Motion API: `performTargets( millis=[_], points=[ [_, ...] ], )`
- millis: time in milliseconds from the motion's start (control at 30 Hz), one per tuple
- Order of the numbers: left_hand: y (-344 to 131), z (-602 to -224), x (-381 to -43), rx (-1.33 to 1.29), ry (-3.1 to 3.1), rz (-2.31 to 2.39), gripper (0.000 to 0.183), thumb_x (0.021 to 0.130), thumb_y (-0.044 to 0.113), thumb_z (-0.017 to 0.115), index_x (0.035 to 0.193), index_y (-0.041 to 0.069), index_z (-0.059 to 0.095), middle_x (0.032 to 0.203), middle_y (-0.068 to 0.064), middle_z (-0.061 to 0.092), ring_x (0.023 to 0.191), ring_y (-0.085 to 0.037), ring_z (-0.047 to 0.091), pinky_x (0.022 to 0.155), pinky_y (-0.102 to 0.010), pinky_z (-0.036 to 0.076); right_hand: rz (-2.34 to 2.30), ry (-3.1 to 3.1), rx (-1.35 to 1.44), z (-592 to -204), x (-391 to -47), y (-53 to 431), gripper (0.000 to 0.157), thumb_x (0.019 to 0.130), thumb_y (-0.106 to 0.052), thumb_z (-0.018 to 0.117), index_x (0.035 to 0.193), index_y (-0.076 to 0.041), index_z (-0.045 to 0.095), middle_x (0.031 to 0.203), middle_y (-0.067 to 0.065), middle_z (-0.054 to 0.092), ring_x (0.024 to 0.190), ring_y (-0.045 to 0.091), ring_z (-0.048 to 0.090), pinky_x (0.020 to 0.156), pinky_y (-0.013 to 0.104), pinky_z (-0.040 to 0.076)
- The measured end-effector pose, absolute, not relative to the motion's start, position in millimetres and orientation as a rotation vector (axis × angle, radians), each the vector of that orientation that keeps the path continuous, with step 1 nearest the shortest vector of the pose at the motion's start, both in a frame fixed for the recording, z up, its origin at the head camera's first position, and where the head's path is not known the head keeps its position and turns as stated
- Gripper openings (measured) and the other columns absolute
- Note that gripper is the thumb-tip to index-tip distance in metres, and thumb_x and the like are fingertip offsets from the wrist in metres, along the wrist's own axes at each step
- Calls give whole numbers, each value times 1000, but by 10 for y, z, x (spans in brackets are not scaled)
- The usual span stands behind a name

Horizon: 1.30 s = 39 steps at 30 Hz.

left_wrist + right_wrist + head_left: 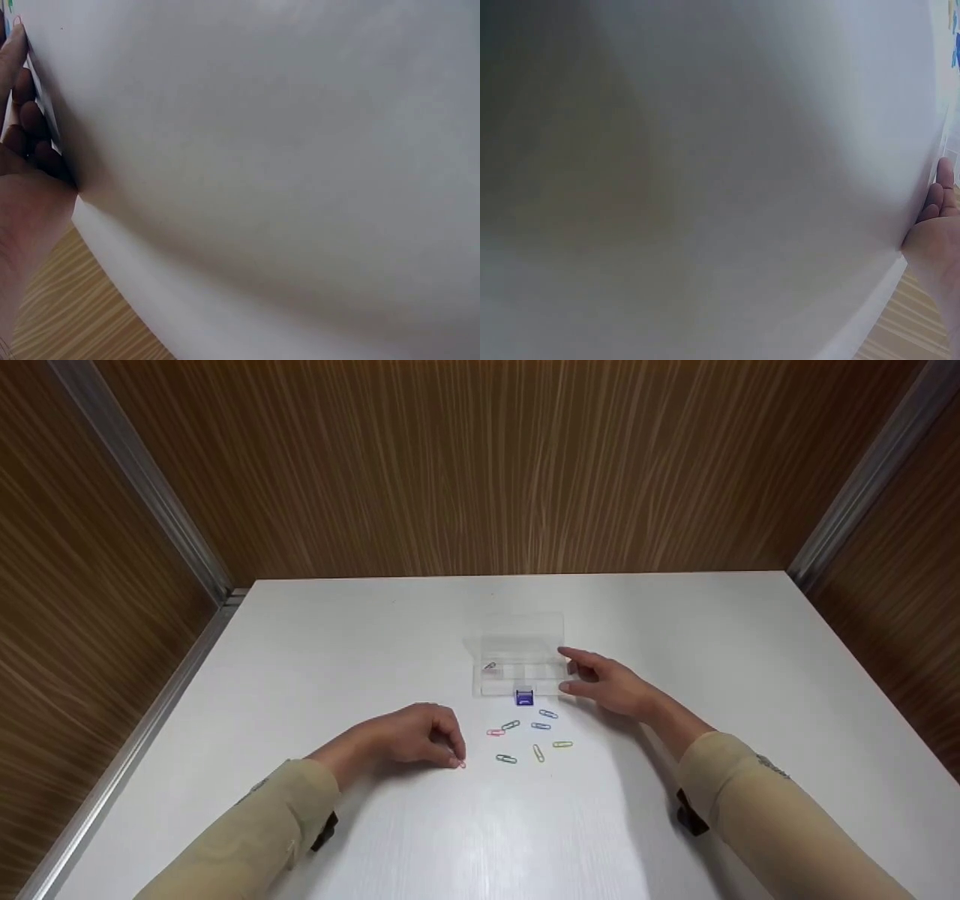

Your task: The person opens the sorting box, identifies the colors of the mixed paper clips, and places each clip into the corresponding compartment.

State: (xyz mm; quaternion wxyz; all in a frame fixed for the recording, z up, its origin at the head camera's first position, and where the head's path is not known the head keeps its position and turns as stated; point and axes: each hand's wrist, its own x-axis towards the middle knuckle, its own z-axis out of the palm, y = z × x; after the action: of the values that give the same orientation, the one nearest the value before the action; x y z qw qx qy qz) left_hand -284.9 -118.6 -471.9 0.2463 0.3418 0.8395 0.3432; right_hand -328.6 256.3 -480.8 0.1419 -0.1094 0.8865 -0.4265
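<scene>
Between the thumb and index finger of my left hand (420, 735) a small pink paper clip (463, 765) is pinched, low at the white table. To its right lie several loose paper clips: pink (496, 732), green, blue (541, 726) and yellow (562, 744). Behind them stands a clear plastic box (499, 688) with its lid (523, 626) raised and a purple-blue latch (524, 698) at the front. A clip (490, 666) lies in its left compartment. My right hand (611, 682) rests at the box's right end, thumb and index finger spread and extended; its other fingers are partly hidden.
The white table (337, 637) carries all of this. Wood-patterned panels (480, 472) rise behind it and at both sides, with metal rails (150, 502) in the corners. Both wrist views show mostly tabletop, with the hands at their edges.
</scene>
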Motion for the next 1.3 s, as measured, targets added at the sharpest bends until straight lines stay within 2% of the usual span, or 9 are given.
performTargets(
  millis=[200, 433, 733, 1000, 1300],
  points=[
    [-1185, -4723, -2851, 948, 2289, 948, 8, 92, 11, 83, 95, 18, 84, 98, 8, 69, 95, -12, 57, 92, -32, 43, -1243, 2553, -319, -4811, -3292, 2566, 73, 101, -37, 74, 165, -25, 41, 140, 7, 51, 133, 29, 40, 119, 48, 28],
    [-1177, -4718, -2825, 910, 2269, 973, 7, 92, 10, 84, 95, 16, 83, 99, 8, 70, 95, -11, 56, 91, -31, 44, -1259, 2538, -331, -4819, -3288, 2563, 73, 102, -35, 74, 165, -21, 40, 139, 9, 51, 130, 29, 41, 113, 47, 31],
    [-1184, -4723, -2834, 888, 2272, 989, 5, 92, 14, 84, 97, 13, 82, 99, 8, 70, 95, -11, 57, 90, -31, 45, -1247, 2536, -307, -4818, -3291, 2570, 74, 101, -36, 74, 166, -25, 39, 142, 7, 50, 133, 28, 40, 120, 48, 27],
    [-1177, -4715, -2845, 824, 2255, 1042, 5, 94, 17, 84, 98, 16, 82, 95, 8, 74, 93, -11, 58, 89, -31, 47, -1227, 2552, -314, -4815, -3293, 2579, 75, 101, -38, 74, 166, -27, 38, 147, 8, 50, 136, 30, 39, 124, 52, 24],
    [-1152, -4698, -2864, 781, 2253, 1095, 6, 93, 17, 84, 97, 13, 81, 87, 7, 73, 83, -9, 56, 78, -27, 46, -1229, 2552, -301, -4817, -3296, 2575, 75, 101, -39, 75, 166, -28, 39, 148, 8, 50, 136, 29, 39, 123, 51, 25]
  ],
)
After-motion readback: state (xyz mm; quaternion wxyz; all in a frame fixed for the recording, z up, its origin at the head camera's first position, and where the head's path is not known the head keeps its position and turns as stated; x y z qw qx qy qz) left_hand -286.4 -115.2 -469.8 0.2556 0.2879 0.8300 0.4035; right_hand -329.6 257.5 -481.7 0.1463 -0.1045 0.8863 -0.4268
